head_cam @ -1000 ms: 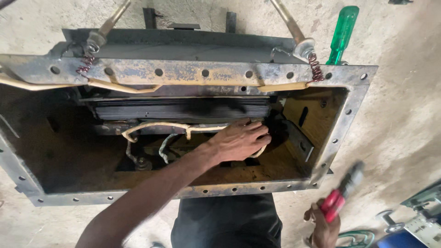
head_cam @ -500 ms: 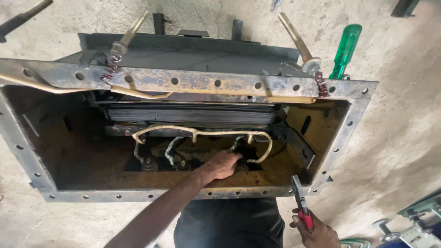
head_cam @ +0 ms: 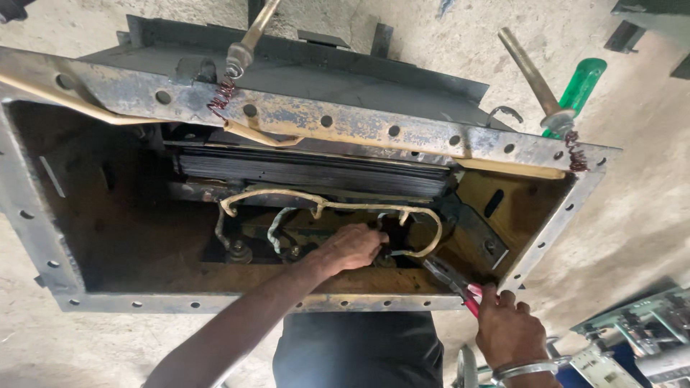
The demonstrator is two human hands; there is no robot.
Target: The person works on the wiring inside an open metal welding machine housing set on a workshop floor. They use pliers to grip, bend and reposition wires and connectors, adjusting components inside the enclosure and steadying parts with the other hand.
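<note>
Pliers [head_cam: 451,279] with red handles reach over the near rim of the tank [head_cam: 43,237], nose down among the wiring near its right end. The right hand [head_cam: 507,330] is closed around the handles just outside the rim. The left hand [head_cam: 353,246] is deep inside, fingers curled on something dark beside the pale insulated wire [head_cam: 338,207]; what it grips I cannot tell. Behind lies the black core [head_cam: 316,172]. A green screwdriver [head_cam: 581,90] rests past the far right corner.
</note>
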